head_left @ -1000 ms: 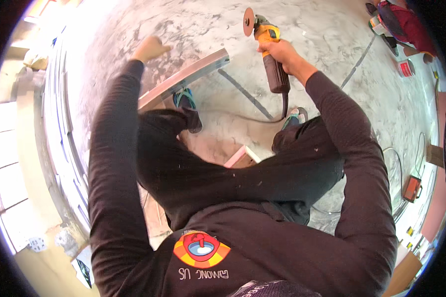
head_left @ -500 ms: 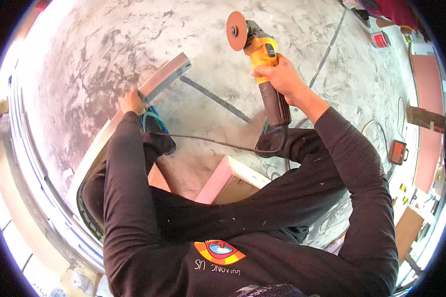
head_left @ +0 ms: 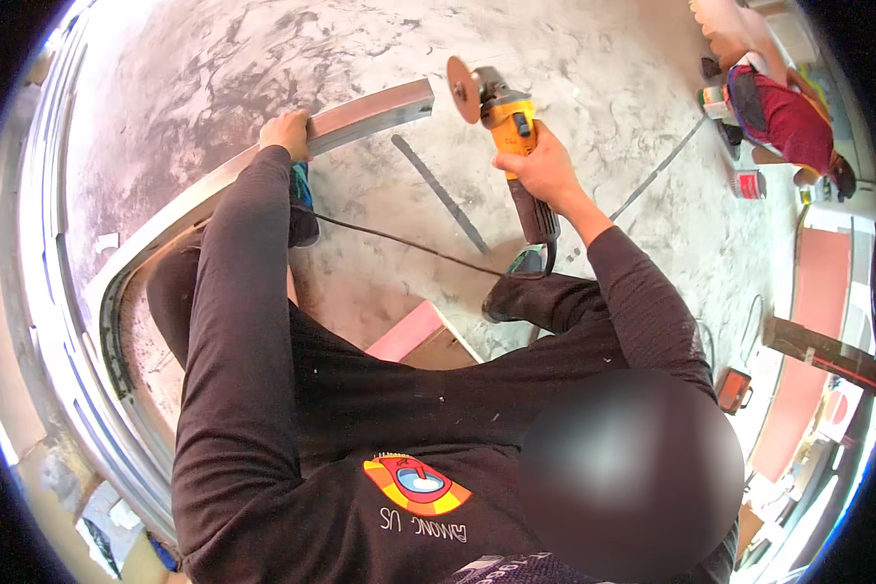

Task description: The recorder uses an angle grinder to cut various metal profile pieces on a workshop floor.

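My right hand (head_left: 545, 173) is wrapped around the body of a yellow and black angle grinder (head_left: 512, 132). Its reddish cutting disc (head_left: 463, 90) stands just off the far end of a long metal profile (head_left: 375, 112), with a small gap between them. My left hand (head_left: 287, 134) grips that profile from above, near its far end. The rest of it slants back along my left leg. From the grinder's tail, a black cord (head_left: 409, 243) runs across to my left foot. Whether the disc is spinning cannot be told.
Below, a wooden box-like block (head_left: 423, 336) lies between my legs. At the upper right, another person in dark red clothing (head_left: 788, 122) is bent low near a tin (head_left: 748, 184). An orange-black case (head_left: 734, 389) and a dark board (head_left: 818, 350) lie at the right. Long pale rails (head_left: 54, 253) line the left.
The profile's far end has swung right, toward the grinder's disc. My left hand has moved up and right with it. The grinder sits slightly lower. More of the other person shows.
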